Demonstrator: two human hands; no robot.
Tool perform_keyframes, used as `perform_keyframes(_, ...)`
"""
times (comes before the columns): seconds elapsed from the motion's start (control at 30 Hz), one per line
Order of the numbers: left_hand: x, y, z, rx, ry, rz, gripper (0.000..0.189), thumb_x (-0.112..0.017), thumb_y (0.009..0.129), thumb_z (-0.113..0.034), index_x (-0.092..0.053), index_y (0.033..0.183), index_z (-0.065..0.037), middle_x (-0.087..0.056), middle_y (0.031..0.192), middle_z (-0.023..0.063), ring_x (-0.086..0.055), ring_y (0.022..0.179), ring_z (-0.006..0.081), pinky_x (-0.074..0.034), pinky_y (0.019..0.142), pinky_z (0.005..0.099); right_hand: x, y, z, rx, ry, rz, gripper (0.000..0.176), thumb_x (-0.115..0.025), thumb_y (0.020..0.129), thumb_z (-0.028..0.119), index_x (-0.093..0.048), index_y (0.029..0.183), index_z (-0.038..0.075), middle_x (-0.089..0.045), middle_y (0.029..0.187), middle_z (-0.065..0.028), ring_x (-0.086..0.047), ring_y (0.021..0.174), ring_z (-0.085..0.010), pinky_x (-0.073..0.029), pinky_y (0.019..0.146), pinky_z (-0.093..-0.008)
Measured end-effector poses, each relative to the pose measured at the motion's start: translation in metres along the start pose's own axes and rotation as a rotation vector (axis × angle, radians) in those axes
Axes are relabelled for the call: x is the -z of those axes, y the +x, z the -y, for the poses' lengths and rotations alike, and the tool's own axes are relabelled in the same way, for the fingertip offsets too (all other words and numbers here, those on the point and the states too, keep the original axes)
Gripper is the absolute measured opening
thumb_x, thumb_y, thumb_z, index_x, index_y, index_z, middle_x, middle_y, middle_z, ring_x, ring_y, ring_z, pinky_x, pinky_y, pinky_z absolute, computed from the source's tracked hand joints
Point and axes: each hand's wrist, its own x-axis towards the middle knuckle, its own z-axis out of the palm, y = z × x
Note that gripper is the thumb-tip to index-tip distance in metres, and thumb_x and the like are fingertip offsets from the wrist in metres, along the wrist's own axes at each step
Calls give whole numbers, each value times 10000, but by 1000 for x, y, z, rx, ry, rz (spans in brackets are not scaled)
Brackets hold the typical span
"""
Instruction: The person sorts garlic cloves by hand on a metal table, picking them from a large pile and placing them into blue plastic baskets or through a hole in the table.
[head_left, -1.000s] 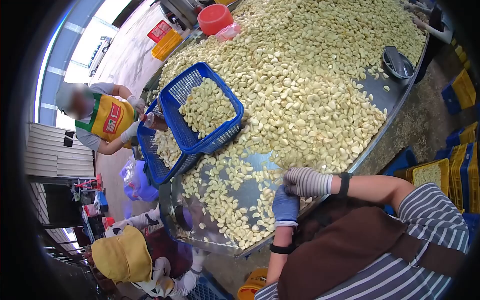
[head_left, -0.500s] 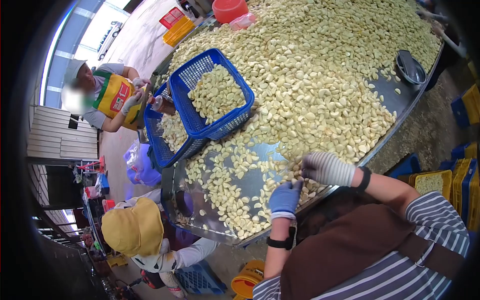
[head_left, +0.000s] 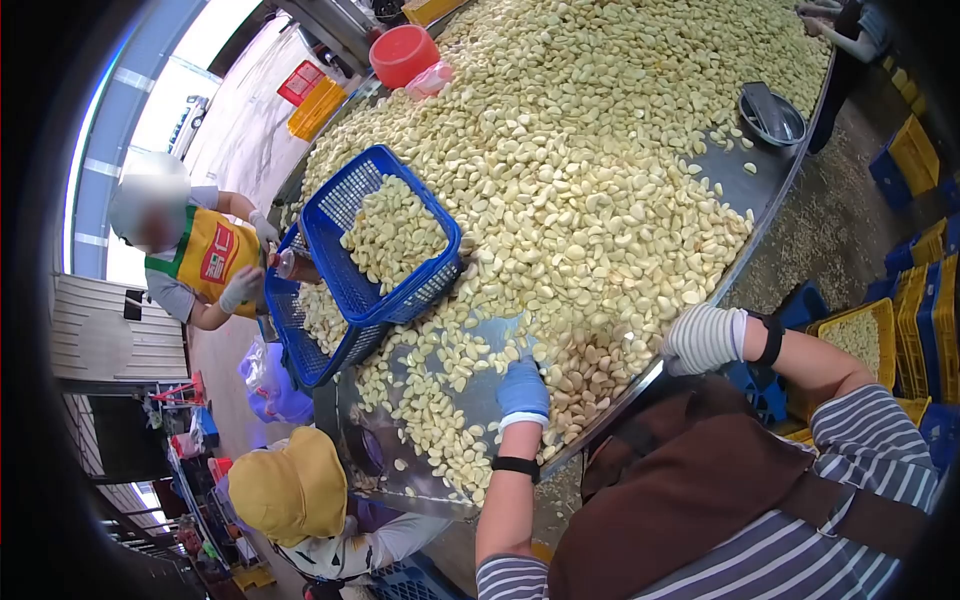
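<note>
Peeled garlic cloves (head_left: 610, 190) cover most of a metal table (head_left: 735, 178). My left hand (head_left: 522, 392), in a blue glove, is down among the cloves beside a bare strip of metal, its fingers pointing away from me and partly hidden. Some browner cloves (head_left: 585, 372) lie just right of it. Over the table's near edge is my right hand (head_left: 703, 340) in a white striped glove, its fingers curled inward. Whether it holds anything is hidden.
Two blue baskets (head_left: 452, 262) of cloves overlap at the table's left. A metal bowl (head_left: 790, 128) and a red tub (head_left: 403, 55) stand farther off. A co-worker in a yellow hat (head_left: 290, 487) and another in a yellow apron (head_left: 218, 250) are left. Crates (head_left: 912, 330) stack right.
My hands have moved apart: the left farther in over the cloves, the right to the table's edge. The view has shifted, and the co-worker in the apron has changed pose.
</note>
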Motion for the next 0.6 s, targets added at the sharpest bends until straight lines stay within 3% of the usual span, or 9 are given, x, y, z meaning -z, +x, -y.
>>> perform_keyframes(0.17,-8,4,7,3,-104,-32,202,-562,787,-139,-627,955,-47,-650,898,198,-649,857,357,-513,743,449,-7,30,5,-41,-52,-191,254,-588,758,296,-653,765,50,-602,633,-160,-623,632,-354,-499,582,-436)
perform_keyframes(0.23,8,6,9,159,-264,139,217,-548,784,-82,-607,979,-7,-643,973,235,-618,939,394,-490,831,417,-5,34,9,-16,-27,-198,251,-586,764,290,-651,767,48,-601,631,-159,-623,632,-353,-499,582,-437)
perform_keyframes(0.27,-6,6,23,217,-408,73,135,-556,761,-81,-611,864,-12,-662,812,179,-653,731,325,-517,671,373,-3,34,8,-10,-16,-221,249,-583,768,288,-650,771,48,-599,626,-157,-622,628,-351,-498,581,-437)
perform_keyframes(0.3,-7,2,29,206,-413,78,135,-556,761,-81,-611,864,-12,-662,812,179,-653,731,325,-517,671,373,0,33,6,-11,-5,-243,247,-580,772,286,-648,776,49,-597,621,-155,-620,625,-350,-497,580,-438)
perform_keyframes(0.37,-5,-10,30,205,-1083,152,81,-594,743,-90,-594,807,-40,-618,665,81,-564,504,178,-456,482,289,-1,33,-3,-59,-9,-268,247,-580,788,295,-650,768,59,-605,633,-161,-626,625,-349,-498,573,-438)
perform_keyframes(0.4,2,-20,15,200,-1252,206,68,-625,731,-96,-569,752,-63,-554,603,8,-437,426,73,-364,388,231,-4,36,-6,-91,-45,-209,245,-571,798,281,-648,813,49,-616,650,-167,-633,635,-353,-501,572,-437)
perform_keyframes(0.5,9,-33,-36,56,-1267,551,301,-542,732,-56,-634,1019,-60,-639,742,57,-529,501,131,-452,485,267,-15,52,18,-166,-117,-24,287,-522,838,215,-596,1010,-3,-651,753,-186,-657,704,-362,-513,593,-434)
perform_keyframes(0.57,-24,-24,-29,-60,-1164,410,405,-543,716,-45,-608,1115,-57,-649,790,62,-549,557,147,-463,537,272,-53,91,34,-146,-139,31,434,-481,886,187,-474,1255,-41,-661,967,-181,-657,857,-354,-518,692,-471)
perform_keyframes(0.6,-43,-18,-25,-165,-1051,266,514,-545,700,-34,-581,1212,-53,-659,837,66,-568,614,163,-475,589,277,-69,117,48,-203,-226,87,470,-474,878,238,-455,1279,-5,-662,924,-147,-667,794,-317,-522,671,-461)
